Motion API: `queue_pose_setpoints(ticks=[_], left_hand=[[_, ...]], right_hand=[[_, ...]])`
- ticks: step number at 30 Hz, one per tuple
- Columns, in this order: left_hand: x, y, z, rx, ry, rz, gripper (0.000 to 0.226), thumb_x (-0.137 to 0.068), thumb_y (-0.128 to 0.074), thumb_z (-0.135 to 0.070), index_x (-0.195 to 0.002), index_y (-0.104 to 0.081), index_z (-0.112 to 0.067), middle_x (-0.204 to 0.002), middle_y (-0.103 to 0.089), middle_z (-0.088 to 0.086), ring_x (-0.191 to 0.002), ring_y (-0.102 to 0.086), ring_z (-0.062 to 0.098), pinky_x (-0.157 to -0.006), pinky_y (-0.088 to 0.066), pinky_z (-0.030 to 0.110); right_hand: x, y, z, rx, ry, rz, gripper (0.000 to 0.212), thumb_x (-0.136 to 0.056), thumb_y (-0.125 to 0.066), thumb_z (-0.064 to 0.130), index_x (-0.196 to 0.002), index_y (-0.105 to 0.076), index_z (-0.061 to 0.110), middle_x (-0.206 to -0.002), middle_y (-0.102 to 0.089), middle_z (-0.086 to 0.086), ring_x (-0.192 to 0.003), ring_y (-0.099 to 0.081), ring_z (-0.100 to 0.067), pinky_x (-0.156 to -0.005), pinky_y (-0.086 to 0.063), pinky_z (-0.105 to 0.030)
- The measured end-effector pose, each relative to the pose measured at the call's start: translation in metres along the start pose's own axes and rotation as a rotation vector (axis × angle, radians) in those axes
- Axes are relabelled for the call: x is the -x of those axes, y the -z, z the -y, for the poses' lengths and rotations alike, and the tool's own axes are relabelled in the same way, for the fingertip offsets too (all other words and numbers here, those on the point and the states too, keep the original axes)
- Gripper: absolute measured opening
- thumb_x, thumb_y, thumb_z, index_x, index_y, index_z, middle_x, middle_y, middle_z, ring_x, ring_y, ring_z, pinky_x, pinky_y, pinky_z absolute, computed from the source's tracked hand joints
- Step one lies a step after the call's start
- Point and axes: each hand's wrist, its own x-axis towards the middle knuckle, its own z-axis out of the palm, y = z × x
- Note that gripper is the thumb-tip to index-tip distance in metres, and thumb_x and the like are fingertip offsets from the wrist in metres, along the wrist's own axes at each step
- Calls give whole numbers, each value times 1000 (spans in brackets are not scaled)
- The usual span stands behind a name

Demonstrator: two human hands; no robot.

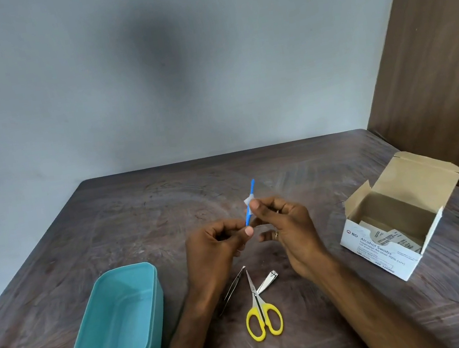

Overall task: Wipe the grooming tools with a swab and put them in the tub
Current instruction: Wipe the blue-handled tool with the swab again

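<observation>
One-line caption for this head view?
Left hand holds blue tool; right hand wipes it with swab beside empty tub.

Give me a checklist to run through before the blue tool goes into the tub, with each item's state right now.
1. Left hand holds the lower end of the blue tool: ok.
2. Right hand pinches the swab round the tool's shaft: ok.
3. Whole tool wiped: cannot tell.
4. Tub open, within reach at the left: ok.
5. Tub holds no tools yet: ok.
6. Tweezers, scissors and nail clipper on the table, waiting: ok.
</observation>
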Motion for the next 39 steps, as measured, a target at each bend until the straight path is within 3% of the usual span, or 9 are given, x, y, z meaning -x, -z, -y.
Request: queue_pose_setpoints(ticks=[9,12,16,19,22,26,33,37,39], left_hand=[[-2,6,0,30,-24,86,14,-87,-68,-3,-85,-77,-14,-69,-74,4,-57,-65,14,-56,-54,29],[-3,8,-1,-16,-9,58,12,-89,-69,-23,-81,-77,-18,-71,-75,1,-62,-68,14,-57,-55,31],[-2,12,-6,27,-24,-121,23,-80,-68,-43,-86,-75,-22,-76,-74,-1,-65,-68,14,-55,-55,27],[-2,12,-9,129,-8,-122,21,-81,-69,-35,-98,-75,-25,-86,-77,-7,-76,-70,8,-58,-57,26],[-3,14,-11,210,12,-123,12,-85,-71,-22,-96,-77,-20,-89,-77,-3,-81,-71,10,-65,-58,31],[-4,16,-11,300,21,-216,3,-82,-75,-19,-83,-76,-17,-76,-74,-1,-72,-66,11,-62,-56,29],[-6,18,-14,369,-5,-356,9,-76,-79,-14,-84,-74,-14,-73,-74,2,-69,-68,14,-56,-57,24],[-5,19,-14,311,-79,-392,21,-76,-80,-8,-95,-73,-11,-75,-74,5,-66,-70,16,-56,-58,26],[-6,19,-11,210,-100,-389,15,-76,-81,-10,-89,-74,-13,-74,-74,2,-64,-69,16,-58,-59,28]], right_hand=[[5,-3,1,146,38,112,17,-89,-72,26,-99,-77,13,-84,-77,-4,-78,-69,-12,-72,-52,-37],[3,-1,3,181,77,96,13,-91,-70,26,-98,-77,17,-88,-78,-1,-84,-72,-8,-73,-54,-35],[1,0,6,212,77,173,15,-93,-68,26,-98,-77,15,-92,-78,-5,-82,-68,-7,-72,-52,-30],[5,-1,4,235,42,340,11,-94,-67,23,-89,-76,19,-81,-76,-7,-76,-67,-16,-67,-51,-25],[7,-4,0,271,28,433,10,-94,-68,23,-87,-75,19,-74,-72,-6,-71,-63,-23,-62,-49,-29],[4,-3,0,267,10,410,8,-92,-70,21,-91,-76,16,-71,-70,-4,-64,-58,-19,-58,-47,-29],[1,0,-1,251,23,321,7,-90,-72,16,-90,-76,11,-71,-72,-5,-56,-55,-13,-55,-46,-26],[-2,3,0,211,51,198,6,-88,-74,16,-90,-78,12,-71,-72,-4,-55,-55,-14,-55,-45,-27],[-4,6,1,180,71,125,7,-88,-74,18,-89,-77,11,-71,-72,-5,-54,-54,-14,-53,-45,-28]])
